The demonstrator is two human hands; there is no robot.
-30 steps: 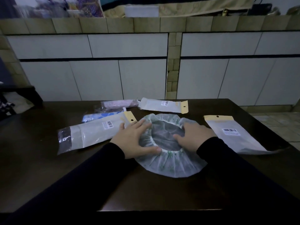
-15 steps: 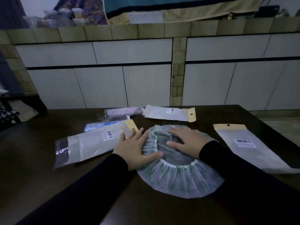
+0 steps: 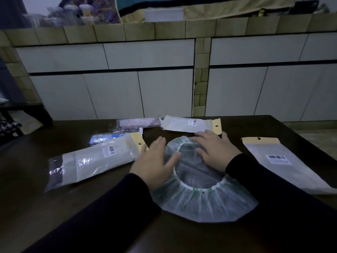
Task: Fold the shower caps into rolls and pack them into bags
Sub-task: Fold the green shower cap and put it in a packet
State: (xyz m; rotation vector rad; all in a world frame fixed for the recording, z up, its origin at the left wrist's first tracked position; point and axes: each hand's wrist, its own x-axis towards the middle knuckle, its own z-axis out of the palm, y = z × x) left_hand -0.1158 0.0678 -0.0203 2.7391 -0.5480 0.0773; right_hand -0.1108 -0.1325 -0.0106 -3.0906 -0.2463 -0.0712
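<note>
- Shower cap (image 3: 204,201): lay flat on the dark counter (image 3: 54,207) directly before me, elastic opening upward, pale film with green print. Risk, in my judgement: the thin film could slide on the smooth surface once folding began, giving a crooked roll.
- Left hand (image 3: 155,161): fingers straight and spread, pressing the cap's left edge, gripping nothing. It was blurred, so I could not tell exactly how much of the palm bore on the film.
- Right hand (image 3: 215,152): fingers straight, flat on the cap's far right rim, clamped on nothing. With neither hand pinching, I judged the gathered elastic might spring back and undo any fold.
- Filled bag with yellow header (image 3: 94,161): just beside the left hand, its header end almost touching the fingers. A sweep of that hand could knock it askew.
- White bag at the far edge (image 3: 191,124): just beyond the right fingertips; likely to be nudged if the cap was pushed forward.
- Flat bag on the right (image 3: 280,161): looked flat, probably empty; near the right sleeve, which could drag it toward the counter's edge.
- Pink packet (image 3: 138,123) and blue packet (image 3: 107,138): behind the filled bag, well clear of both hands.
- Light was dim; I expected creases in the film to be hard to see.
</note>
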